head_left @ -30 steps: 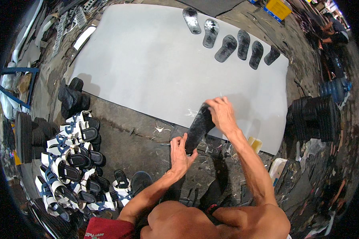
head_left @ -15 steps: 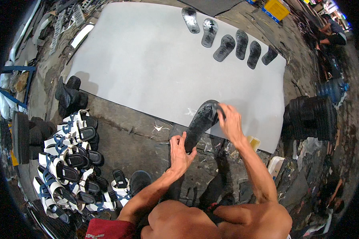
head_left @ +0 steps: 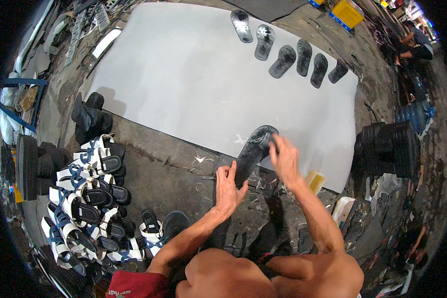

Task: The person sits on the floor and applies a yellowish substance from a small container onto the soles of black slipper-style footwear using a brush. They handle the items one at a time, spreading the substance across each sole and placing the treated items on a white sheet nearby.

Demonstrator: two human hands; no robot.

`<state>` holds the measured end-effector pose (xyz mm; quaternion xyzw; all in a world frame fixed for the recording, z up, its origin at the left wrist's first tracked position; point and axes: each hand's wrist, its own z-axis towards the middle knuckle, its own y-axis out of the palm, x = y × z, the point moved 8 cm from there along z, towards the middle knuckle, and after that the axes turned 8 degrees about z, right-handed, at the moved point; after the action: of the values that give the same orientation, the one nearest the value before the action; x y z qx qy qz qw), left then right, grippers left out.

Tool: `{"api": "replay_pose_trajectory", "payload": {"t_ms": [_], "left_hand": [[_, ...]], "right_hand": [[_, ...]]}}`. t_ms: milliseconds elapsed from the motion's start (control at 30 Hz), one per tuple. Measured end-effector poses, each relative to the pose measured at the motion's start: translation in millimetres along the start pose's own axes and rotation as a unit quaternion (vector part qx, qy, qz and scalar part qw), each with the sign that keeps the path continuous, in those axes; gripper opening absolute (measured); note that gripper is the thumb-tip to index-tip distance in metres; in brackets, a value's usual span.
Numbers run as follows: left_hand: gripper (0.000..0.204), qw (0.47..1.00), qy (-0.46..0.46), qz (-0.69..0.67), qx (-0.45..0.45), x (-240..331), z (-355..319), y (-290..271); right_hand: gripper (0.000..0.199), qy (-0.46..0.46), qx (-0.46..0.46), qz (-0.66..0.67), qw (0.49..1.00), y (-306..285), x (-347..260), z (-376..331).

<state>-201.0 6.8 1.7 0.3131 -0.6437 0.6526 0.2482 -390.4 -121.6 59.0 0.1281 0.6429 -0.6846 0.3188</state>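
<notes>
A black shoe sole [head_left: 253, 151] lies tilted across the near edge of a large pale grey sheet [head_left: 184, 79], its wide end on the sheet and its heel end towards me. My left hand [head_left: 228, 191] steadies the heel end, thumb on one side and fingers on the other. Over the wide end, my right hand [head_left: 285, 159] is closed, with a small dark thing at its fingertips against the sole; its kind I cannot make out. Wet-looking shine shows on the sole there. Several more black soles [head_left: 283, 62] lie along the sheet's far right edge, some glossy.
White and navy sandals [head_left: 84, 198] are heaped at the left. Stacks of black soles [head_left: 390, 149] stand right of the sheet, and more dark pieces [head_left: 90, 116] sit by its left corner. A yellowish block [head_left: 315, 182] lies near my right forearm. Another person [head_left: 417, 42] sits far right.
My right hand has shifted slightly down and left across the sole's wide end, still closed. My left hand keeps its hold at the heel. The whole view has drifted slightly.
</notes>
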Motion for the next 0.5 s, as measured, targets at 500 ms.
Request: {"api": "replay_pose_trajectory", "payload": {"t_ms": [500], "left_hand": [[0.094,0.98,-0.098,-0.148,0.088,-43.0,-18.7,-34.7]], "right_hand": [[0.032,-0.077,-0.098,0.099,0.987,52.6,-87.8,-40.5]]}}
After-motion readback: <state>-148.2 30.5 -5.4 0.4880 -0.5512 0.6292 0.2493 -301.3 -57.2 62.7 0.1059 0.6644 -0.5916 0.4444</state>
